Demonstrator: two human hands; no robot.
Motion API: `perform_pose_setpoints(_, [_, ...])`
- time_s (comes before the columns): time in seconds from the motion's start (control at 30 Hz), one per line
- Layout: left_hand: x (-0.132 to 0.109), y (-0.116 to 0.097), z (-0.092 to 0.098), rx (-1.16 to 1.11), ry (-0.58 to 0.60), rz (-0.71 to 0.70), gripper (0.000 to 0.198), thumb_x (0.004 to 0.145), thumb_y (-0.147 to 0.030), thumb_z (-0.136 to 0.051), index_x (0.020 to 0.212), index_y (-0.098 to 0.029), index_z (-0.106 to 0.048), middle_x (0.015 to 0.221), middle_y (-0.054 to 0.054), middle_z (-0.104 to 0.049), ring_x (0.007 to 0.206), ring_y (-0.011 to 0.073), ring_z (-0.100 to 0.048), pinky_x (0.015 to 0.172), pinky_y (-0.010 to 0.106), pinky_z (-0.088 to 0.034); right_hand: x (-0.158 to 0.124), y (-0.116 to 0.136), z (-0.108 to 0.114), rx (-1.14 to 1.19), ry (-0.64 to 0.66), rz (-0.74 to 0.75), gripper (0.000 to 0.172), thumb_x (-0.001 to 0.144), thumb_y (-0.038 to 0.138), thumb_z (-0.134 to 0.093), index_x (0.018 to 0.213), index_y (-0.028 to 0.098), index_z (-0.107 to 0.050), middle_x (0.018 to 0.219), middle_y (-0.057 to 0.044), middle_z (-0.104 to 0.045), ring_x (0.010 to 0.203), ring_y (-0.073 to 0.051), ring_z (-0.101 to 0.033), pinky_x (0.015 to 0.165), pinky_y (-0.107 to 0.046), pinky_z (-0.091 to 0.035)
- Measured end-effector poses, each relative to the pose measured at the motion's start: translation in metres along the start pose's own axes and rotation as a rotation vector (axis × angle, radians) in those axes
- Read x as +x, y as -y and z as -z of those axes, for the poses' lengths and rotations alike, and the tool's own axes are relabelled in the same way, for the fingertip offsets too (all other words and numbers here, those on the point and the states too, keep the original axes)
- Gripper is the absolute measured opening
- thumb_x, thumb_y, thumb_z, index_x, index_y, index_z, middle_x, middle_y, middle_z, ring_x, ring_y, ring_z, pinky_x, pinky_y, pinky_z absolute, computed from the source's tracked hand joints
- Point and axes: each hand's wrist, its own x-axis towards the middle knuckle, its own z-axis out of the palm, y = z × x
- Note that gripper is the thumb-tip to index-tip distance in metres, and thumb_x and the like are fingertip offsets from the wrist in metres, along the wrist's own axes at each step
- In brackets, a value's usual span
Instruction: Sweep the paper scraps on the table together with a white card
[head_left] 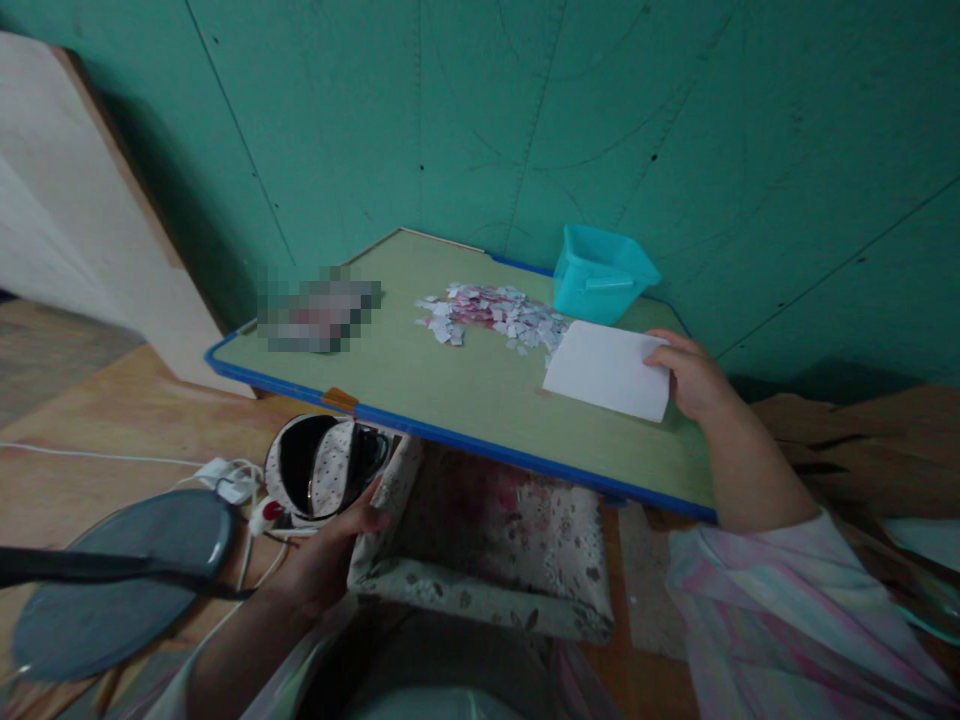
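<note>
- Box (484, 590) with the floral cloth sits nearest you, under the tabletop's (450, 390) front edge; your left grip (330, 550) is clasping its left wall, some fingers hidden.
- Your right grip (694, 375) is pinching the white card (609, 370) by its right end, thumb on top. Card's long axis runs roughly left-right.
- Paper scraps (506, 308) are what matters imo: stretched sideways on the tabletop, left of that grip and slightly farther, nearest bits looking right against the card's left end. Right's clearly your closer hand.
- Blue tub (604, 275) stands behind the card, right of the scraps.
</note>
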Motion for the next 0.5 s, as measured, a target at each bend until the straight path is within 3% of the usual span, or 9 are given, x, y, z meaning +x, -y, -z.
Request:
perform_pose_setpoints(0.2, [0.0055, 0.0019, 0.0056, 0.076, 0.044, -0.048, 0.067, 0.064, -0.013, -0.053, 0.129, -0.026, -0.042, 0.086, 0.003, -0.075, 0.080, 0.0280, -0.067, 0.057, 0.031, -0.049, 0.0031, 0.0001, 0.0011, 0.025, -0.069, 0.095, 0.018, 0.051, 0.019, -0.054, 0.069, 0.022, -0.053, 0.056, 0.005, -0.049, 0.050, -0.010, -0.043, 0.042, -0.021, -0.029])
perform_pose_setpoints(0.5, [0.0069, 0.0027, 0.0085, 0.104, 0.048, -0.053, 0.064, 0.067, -0.012, -0.051, 0.129, -0.027, -0.042, 0.085, 0.001, -0.075, 0.080, 0.0253, -0.067, 0.064, 0.031, -0.050, 0.0095, -0.0026, 0.0081, -0.122, -0.220, 0.161, 0.011, 0.054, 0.020, -0.051, 0.065, 0.022, -0.051, 0.052, 0.005, -0.044, 0.048, -0.012, -0.040, 0.040, -0.023, -0.026])
